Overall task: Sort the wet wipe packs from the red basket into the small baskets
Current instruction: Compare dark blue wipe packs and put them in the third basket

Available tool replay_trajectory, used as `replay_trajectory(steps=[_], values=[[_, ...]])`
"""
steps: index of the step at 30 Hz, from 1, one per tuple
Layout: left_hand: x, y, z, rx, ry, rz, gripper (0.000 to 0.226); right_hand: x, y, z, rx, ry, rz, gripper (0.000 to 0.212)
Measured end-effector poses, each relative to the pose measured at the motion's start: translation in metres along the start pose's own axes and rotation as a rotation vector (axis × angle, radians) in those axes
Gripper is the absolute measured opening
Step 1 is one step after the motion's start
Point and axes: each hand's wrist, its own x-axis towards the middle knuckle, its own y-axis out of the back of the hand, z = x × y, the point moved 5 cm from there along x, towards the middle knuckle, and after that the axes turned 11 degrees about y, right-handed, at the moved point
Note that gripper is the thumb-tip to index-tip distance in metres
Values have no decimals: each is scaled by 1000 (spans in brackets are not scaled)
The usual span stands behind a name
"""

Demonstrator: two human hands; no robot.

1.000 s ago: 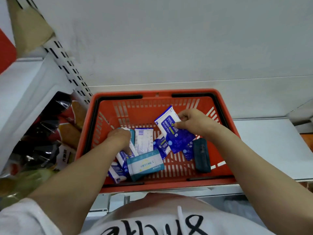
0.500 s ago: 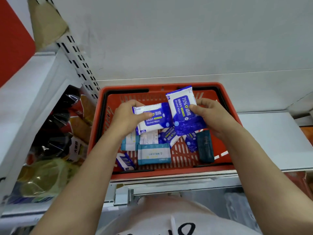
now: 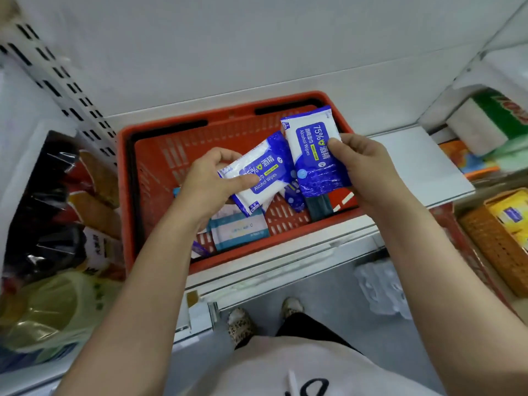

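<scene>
A red basket point(image 3: 160, 132) stands on a white shelf. Above it my left hand point(image 3: 211, 184) grips a blue and white alcohol wipe pack point(image 3: 265, 172), tilted. To its right my right hand point(image 3: 363, 170) holds a second, matching alcohol wipe pack point(image 3: 311, 147) upright by its edge. Left in the basket are a light blue wipe pack point(image 3: 238, 230), a dark teal pack point(image 3: 318, 207) and a small blue pack point(image 3: 294, 195), partly hidden by the hands. A small brown woven basket point(image 3: 491, 247) with a yellow pack inside sits at the lower right.
Bagged snacks point(image 3: 57, 212) and a yellow-green bag point(image 3: 54, 312) fill the shelf to the left. A bare white shelf board point(image 3: 423, 164) lies right of the red basket, with boxed goods point(image 3: 491, 121) beyond it. Below are the grey floor and my feet.
Both hands have lifted a blue alcohol wipe pack each out of the red basket and now hold them above it. The view has tilted down and right, showing the floor and the brown basket.
</scene>
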Motion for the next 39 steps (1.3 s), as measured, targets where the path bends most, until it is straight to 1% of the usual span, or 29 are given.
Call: replay_trajectory(steps=[4,8,11,14,19,23,27,29,33,37,39], values=[[-16,-33,12,69,-73,-9,38,-21,42,-9,51,29,108,10],[-31,-90,22,113,-118,-51,40,-45,100,-6,91,35,173,9],[-45,-159,24,155,-138,-124,39,-72,165,2,103,39,229,8],[-60,-243,18,176,-139,-180,38,-104,244,15,82,29,303,19],[-91,-385,-5,197,-77,-271,36,-160,377,28,88,-5,414,8],[-103,-466,-14,248,-32,-315,38,-187,461,36,65,-37,473,8],[-97,-529,-13,276,-14,-355,40,-198,523,53,92,-98,550,7],[-89,-557,-11,275,-16,-380,41,-198,547,57,92,-114,578,11],[-72,-630,-3,274,-26,-462,53,-190,609,58,63,-131,652,14],[-53,-695,7,305,-30,-505,46,-178,667,58,51,-149,673,21],[-46,-725,13,329,-32,-504,49,-173,695,62,67,-168,680,19]])
